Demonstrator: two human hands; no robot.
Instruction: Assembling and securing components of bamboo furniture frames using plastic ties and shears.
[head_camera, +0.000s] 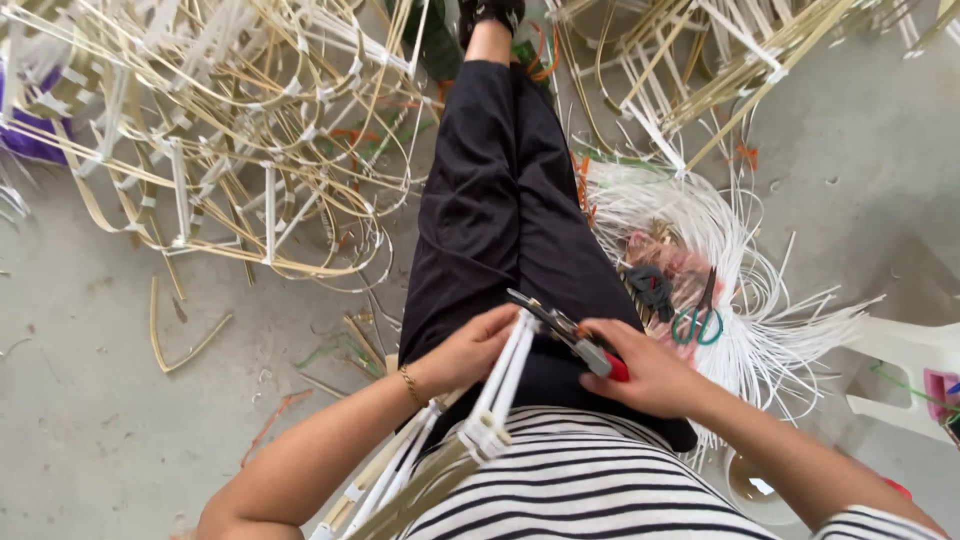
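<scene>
Striped shirt (590, 490) nearest | left hand (470, 350) closed around white-wrapped frame (500, 395) over the lap | right hand (645, 375) gripping red-handled pliers (575, 335), tips at the frame's top | cane frames (230, 140) piled on floor (80, 340) far left | green scissors (697, 322) on white strips (760, 300) right

Red glossy plastic on the pliers (575, 335), dull grey metal at their nose. The bound strips (505, 385) look like pale, matt split cane wrapped in smooth white plastic. Trousers (500, 200) are black matt cloth, softly creased. White strands (745, 300) shine like plastic cord. The floor (90, 400) is rough, matt grey concrete.
</scene>
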